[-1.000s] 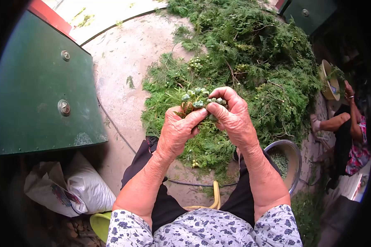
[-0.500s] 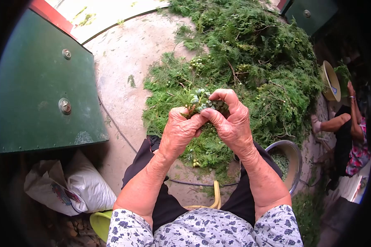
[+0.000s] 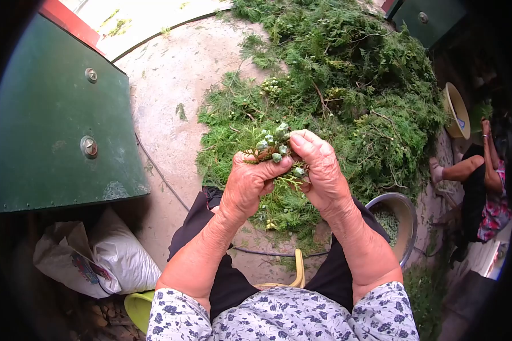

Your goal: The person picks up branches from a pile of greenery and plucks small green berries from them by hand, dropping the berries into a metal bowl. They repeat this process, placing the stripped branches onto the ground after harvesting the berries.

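Observation:
A small conifer sprig with several pale blue-green cones (image 3: 280, 131) is held up between my two hands. My left hand (image 3: 243, 184) is closed, thumb and fingers pinching the sprig's stem side. My right hand (image 3: 324, 170) has its thumb and fingers bent in against the cones on the right of the sprig; its fingertips are partly hidden. Beneath and beyond both hands lies a large heap of cut green conifer branches (image 3: 352, 96). Beside my right knee stands a metal basin (image 3: 411, 227) with many small green cones in it.
A green metal door panel (image 3: 57, 125) stands at left, with white sacks (image 3: 122, 256) and a yellow-green tub (image 3: 137, 311) below. A dark cable (image 3: 164, 176) crosses the floor. At right, a co-worker's arm (image 3: 489, 150) is near a beige basin (image 3: 458, 111).
My right hand has shifted slightly down and right, its fingers folding in from a raised arch. More of the sprig and its cones shows now. The co-worker's hand has lowered slightly.

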`<state>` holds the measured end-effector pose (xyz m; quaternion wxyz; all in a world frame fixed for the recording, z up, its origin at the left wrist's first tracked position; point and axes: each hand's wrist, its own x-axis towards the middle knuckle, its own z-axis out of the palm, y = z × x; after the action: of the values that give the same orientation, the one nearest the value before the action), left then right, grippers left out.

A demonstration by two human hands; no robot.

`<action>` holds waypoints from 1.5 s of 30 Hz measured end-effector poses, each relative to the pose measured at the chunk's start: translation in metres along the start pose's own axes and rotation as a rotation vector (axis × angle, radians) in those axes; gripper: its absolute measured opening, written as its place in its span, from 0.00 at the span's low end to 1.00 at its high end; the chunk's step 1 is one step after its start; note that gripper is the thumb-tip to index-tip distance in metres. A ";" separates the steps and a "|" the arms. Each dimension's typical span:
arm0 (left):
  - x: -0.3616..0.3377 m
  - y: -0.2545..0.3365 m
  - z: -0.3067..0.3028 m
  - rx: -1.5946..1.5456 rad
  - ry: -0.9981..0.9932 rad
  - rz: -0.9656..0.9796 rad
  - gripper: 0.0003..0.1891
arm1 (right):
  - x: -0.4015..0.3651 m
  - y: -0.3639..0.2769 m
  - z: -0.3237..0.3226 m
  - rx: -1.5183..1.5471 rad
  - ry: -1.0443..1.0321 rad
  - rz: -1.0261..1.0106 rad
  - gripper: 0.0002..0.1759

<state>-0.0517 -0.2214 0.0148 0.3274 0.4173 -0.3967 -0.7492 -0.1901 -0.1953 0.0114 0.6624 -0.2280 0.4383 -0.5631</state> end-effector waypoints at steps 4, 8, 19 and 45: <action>0.000 -0.001 0.001 -0.006 -0.048 -0.023 0.08 | 0.002 0.006 -0.001 0.149 -0.009 0.008 0.08; 0.000 -0.009 0.000 0.118 -0.090 0.079 0.08 | 0.001 0.009 -0.003 0.182 0.039 0.014 0.07; 0.001 0.002 0.002 -0.143 -0.007 -0.051 0.06 | 0.002 -0.002 -0.022 0.404 0.003 0.096 0.07; 0.007 -0.003 0.002 -0.306 0.005 -0.049 0.04 | -0.006 -0.012 -0.014 0.204 -0.017 0.074 0.08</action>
<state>-0.0567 -0.2256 0.0105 0.3699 0.3741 -0.2669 -0.8075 -0.2087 -0.1904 0.0157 0.7063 -0.1477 0.3812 -0.5779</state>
